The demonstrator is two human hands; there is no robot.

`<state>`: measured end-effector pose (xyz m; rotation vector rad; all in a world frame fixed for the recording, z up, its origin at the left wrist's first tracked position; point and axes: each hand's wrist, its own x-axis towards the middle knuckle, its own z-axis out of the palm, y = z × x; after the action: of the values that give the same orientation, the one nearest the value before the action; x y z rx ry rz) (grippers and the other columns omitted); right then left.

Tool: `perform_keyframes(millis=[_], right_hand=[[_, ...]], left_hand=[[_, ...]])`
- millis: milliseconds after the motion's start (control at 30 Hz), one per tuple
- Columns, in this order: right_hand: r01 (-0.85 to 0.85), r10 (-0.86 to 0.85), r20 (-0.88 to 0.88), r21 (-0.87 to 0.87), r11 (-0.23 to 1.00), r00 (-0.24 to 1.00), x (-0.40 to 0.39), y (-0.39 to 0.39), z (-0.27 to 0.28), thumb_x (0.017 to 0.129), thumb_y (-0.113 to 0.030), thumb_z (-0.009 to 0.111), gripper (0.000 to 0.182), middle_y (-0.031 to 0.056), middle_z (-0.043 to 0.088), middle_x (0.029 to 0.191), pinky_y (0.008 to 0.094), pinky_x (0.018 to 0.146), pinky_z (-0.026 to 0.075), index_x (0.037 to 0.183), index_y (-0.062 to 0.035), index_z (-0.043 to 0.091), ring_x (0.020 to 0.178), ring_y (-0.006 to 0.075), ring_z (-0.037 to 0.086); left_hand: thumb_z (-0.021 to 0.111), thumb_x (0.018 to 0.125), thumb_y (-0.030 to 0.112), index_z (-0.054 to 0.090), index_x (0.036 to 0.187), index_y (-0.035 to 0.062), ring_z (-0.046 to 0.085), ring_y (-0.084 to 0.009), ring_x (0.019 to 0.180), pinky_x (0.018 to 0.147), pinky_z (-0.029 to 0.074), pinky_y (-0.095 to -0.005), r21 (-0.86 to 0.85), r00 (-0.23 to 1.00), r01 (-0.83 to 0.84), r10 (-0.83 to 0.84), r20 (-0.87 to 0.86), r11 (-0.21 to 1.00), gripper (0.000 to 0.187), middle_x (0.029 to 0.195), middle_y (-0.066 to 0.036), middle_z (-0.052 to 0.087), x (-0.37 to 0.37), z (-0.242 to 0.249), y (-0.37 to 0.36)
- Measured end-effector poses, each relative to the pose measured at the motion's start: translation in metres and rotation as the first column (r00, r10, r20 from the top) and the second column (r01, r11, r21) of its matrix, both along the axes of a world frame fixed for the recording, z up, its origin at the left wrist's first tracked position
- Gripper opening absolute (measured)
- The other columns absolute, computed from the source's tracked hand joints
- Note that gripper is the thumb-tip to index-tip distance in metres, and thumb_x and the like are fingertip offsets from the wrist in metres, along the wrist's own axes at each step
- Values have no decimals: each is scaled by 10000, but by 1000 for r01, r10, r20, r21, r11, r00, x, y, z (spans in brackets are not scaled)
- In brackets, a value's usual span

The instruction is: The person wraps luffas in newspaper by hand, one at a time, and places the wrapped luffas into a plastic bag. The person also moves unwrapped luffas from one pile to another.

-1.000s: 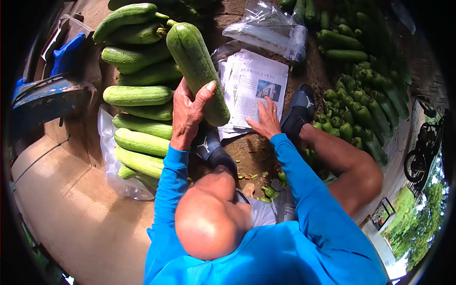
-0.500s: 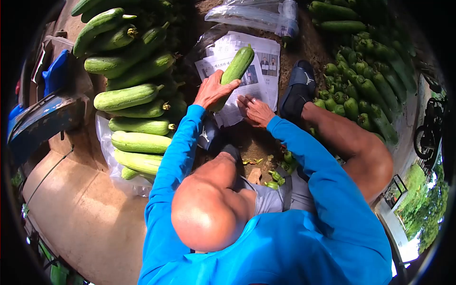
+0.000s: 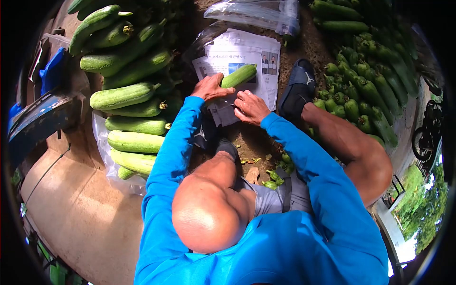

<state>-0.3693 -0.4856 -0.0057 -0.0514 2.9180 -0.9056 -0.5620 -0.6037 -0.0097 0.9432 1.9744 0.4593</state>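
Observation:
A long green gourd (image 3: 240, 75) lies slanted across the stack of newspaper sheets (image 3: 267, 88), its stem end toward the upper right. My left hand (image 3: 209, 89) is wrapped around its near end, thumb pointing right. Close beside it, my right hand (image 3: 251, 107) has its fingers curled at the near edge of the newspaper and appears to pinch a sheet. The fingertips partly hide that edge. Printed text and photos show on the upper sheets.
A pile of gourds (image 3: 126, 96) lies to the left, partly on clear plastic (image 3: 110, 166). Smaller green vegetables (image 3: 351, 108) are heaped at the right beside my sandalled foot (image 3: 298, 90). Plastic bags (image 3: 247, 14) lie beyond the newspaper. Small green pieces (image 3: 272, 180) lie between my legs.
The gourd has been lowered onto the newspaper and tilted further to the right. My right hand has shifted slightly left, and its fingers have gone from spread to curled at the paper.

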Motion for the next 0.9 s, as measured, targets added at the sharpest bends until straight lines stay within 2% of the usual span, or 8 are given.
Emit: perform_keyframes(millis=[233,367,500,633,700,733,767,900], right_hand=[[-34,34,-1,168,985,999,2,-1,4,824,-261,658,187,89,518,976,409,721,489,854,-99,571,929,266,555],[-33,27,41,152,988,999,8,-1,1,826,-265,657,197,83,518,977,407,722,491,892,-106,562,924,260,560],[88,-87,-17,43,995,996,7,-1,4,833,-232,645,198,90,534,949,421,749,500,954,-104,553,919,277,575],[241,-244,-19,-95,966,970,2,5,8,861,-170,612,167,119,569,917,440,798,504,991,-82,558,888,321,593],[256,-258,1,-126,958,966,0,9,5,874,-138,594,143,135,582,902,446,809,501,997,-75,557,876,344,595],[225,-240,-81,-163,961,967,-1,11,-1,875,-133,592,145,140,583,903,447,809,500,1001,-70,558,883,347,594],[192,-225,-162,-197,961,961,-1,14,-6,876,-129,590,146,145,584,904,447,808,500,1004,-65,559,890,350,593],[115,-126,-40,-207,972,991,-5,23,5,880,-124,584,121,158,581,897,453,806,497,962,-43,547,879,356,589]], left_hand=[[642,771,646,618,1112,49,670,-392,888,749,492,-483,-8,993,111,-112,-29,994,688,916,-232,689,3,3,9],[654,767,644,624,1127,52,673,-390,898,753,492,-473,-40,987,160,-161,-8,986,694,931,-238,691,4,-5,12],[675,759,633,635,1152,41,675,-377,916,782,499,-460,-41,993,100,-97,62,994,712,959,-226,700,-1,-9,10],[713,750,590,656,1194,23,670,-315,939,843,502,-421,-90,975,27,-6,222,996,722,1026,-209,705,-14,-10,14],[709,748,597,681,1143,8,669,-296,927,836,503,-411,-76,936,31,-3,352,997,710,1018,-212,702,-23,-9,19],[677,733,629,708,1023,4,664,-302,891,796,497,-402,-95,939,36,-2,343,995,689,996,-218,700,-25,-12,22],[677,733,629,708,1023,4,664,-302,891,796,497,-402,-95,940,31,4,342,995,689,996,-218,700,-26,-14,22],[668,741,625,697,1064,-1,675,-334,913,816,503,-417,-72,978,81,-66,198,994,705,1019,-231,703,-28,3,29]])
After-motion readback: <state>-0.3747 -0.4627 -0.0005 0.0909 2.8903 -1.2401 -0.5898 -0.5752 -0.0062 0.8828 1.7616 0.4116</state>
